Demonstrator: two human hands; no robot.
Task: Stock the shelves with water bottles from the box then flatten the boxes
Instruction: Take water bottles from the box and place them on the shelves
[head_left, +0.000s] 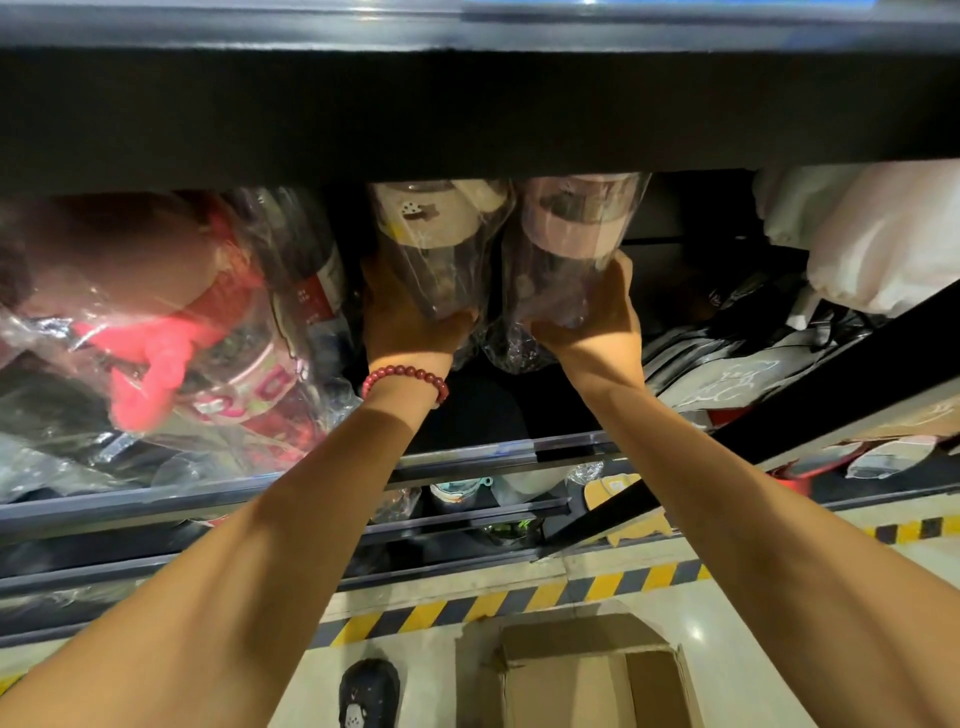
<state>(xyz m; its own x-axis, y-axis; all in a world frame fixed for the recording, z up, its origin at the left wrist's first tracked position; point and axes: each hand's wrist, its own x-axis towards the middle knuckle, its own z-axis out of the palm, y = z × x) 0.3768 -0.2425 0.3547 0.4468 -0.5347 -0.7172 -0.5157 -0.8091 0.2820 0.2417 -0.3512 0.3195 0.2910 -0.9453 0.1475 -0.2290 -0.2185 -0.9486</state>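
Note:
Both arms reach up into a dark shelf bay (467, 447). My left hand (410, 322) grips a clear-wrapped water bottle with a cream lid (431, 239). My right hand (592, 317) grips a second wrapped bottle with a pink lid (571, 234). The two bottles stand side by side, touching, their tops hidden behind the black shelf board above (467, 104). An open cardboard box (587, 675) sits on the floor below, between my arms; its inside is only partly visible.
Wrapped pink and red bottles (171, 338) fill the shelf's left side. White bagged goods (878, 234) lie at the right. A black diagonal bar (779, 415) crosses the right. Lower shelf rails (260, 499) hold more goods. Yellow-black floor tape (493, 603) runs along the base; a dark shoe (369, 696) is beside the box.

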